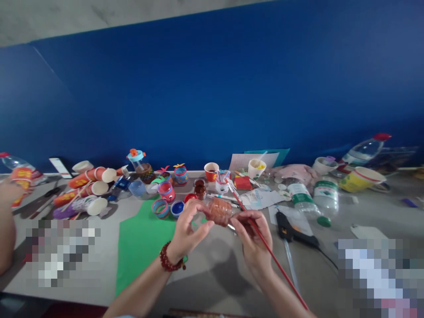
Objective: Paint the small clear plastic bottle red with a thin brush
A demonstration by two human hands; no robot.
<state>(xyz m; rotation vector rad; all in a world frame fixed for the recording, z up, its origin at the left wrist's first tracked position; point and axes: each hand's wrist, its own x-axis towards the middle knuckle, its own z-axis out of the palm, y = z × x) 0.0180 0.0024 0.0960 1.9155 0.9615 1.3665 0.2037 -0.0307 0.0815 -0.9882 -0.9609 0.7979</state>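
A small clear plastic bottle piece (220, 211), coated in brown paint, is held up over the table between my hands. My right hand (256, 238) pinches its right end. That same hand also grips a long red-handled paintbrush (271, 256), which slants with its pale tip up and away. My left hand (190, 232) is at the bottle's left end, its thumb apart from its curved fingers; whether the fingertips touch the bottle I cannot tell. Just behind stand an open jar of brown paint (200, 189) and a jar of blue paint (177, 208).
Green paper (142, 243) lies at left, beside paper cups (99, 188). A black glue gun (291, 229) with a cord and green-labelled plastic bottles (326, 194) are at right. Another person's hand (9, 190) holds a red cup at far left. A blue partition (212, 88) stands behind.
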